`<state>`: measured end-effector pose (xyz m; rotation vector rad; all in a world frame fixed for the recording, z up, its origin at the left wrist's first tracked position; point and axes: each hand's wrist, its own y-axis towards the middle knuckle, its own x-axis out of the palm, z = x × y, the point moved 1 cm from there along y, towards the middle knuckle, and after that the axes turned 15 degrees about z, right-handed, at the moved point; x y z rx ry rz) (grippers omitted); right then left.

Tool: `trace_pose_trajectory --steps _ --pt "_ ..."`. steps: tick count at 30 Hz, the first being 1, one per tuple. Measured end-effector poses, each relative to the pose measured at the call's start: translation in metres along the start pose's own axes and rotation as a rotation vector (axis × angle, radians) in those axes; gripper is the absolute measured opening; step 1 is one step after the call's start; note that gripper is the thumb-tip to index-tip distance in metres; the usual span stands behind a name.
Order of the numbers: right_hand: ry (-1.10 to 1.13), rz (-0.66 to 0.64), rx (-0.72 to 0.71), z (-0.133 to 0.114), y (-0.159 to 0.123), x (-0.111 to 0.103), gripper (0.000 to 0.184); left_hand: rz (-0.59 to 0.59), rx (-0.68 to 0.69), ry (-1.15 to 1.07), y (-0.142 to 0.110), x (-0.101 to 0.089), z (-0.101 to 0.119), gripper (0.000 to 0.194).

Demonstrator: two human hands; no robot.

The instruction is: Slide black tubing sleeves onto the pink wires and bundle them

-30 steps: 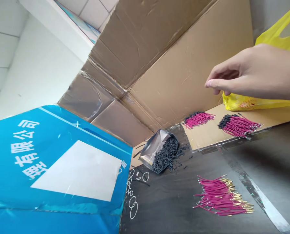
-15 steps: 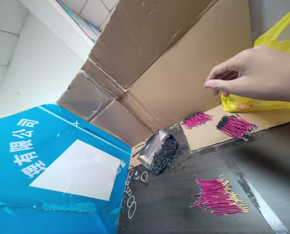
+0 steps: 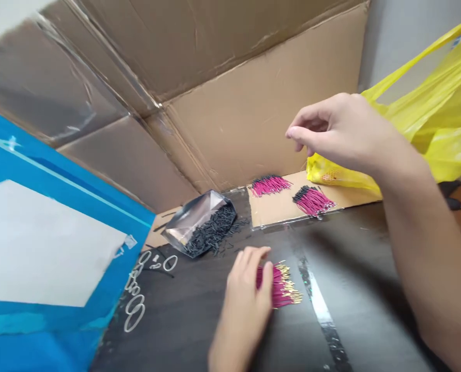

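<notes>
My left hand [image 3: 249,289] reaches over a spread of magenta wires with gold-coloured metal ends [image 3: 287,289] on the dark tabletop. Its thumb stands apart from its fingers, and it covers the left part of the spread. Raised in front of the cardboard wall, my right hand [image 3: 327,129] has thumb and fingertips pinched together; anything between them is too small to make out. Below it, two bunches of magenta wires with black ends, one at the back [image 3: 271,185] and one nearer [image 3: 313,200], lie on a flat cardboard piece [image 3: 265,214].
An open, angular tray [image 3: 184,219] holds many short black tubes [image 3: 211,230], some spilled beside it. Pale rubber bands [image 3: 135,312] lie near the blue panel [image 3: 110,289] on the left. A yellow plastic bag [image 3: 443,119] hangs behind my right arm. Cardboard walls [image 3: 261,113] close off the back.
The view has swung to the right and down. My left hand has come into view over the gold-ended wires. The right hand keeps its pinch, still raised.
</notes>
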<state>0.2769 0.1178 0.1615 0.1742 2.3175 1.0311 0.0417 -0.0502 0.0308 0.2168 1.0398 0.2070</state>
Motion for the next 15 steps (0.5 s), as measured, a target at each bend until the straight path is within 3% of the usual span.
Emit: trace_pose_trajectory --steps 2,4,6,8,15 --pt "-0.002 -0.021 -0.001 -0.001 0.0 -0.001 0.027 -0.039 -0.055 -0.029 0.019 0.007 -0.011 0.025" --pt "0.001 -0.044 -0.012 -0.002 0.0 -0.002 0.029 -0.169 -0.099 -0.043 0.041 0.01 -0.024 0.02" --pt "-0.005 -0.058 -0.018 -0.003 0.0 -0.003 0.03 -0.383 -0.132 -0.089 0.057 0.011 -0.035 0.022" --pt "-0.011 -0.061 -0.006 -0.003 0.001 -0.005 0.03 -0.498 -0.091 -0.112 0.065 0.014 -0.04 0.027" --pt "0.09 0.022 0.056 -0.003 0.0 -0.005 0.019 -0.508 0.158 -0.119 0.061 0.029 -0.045 0.019"
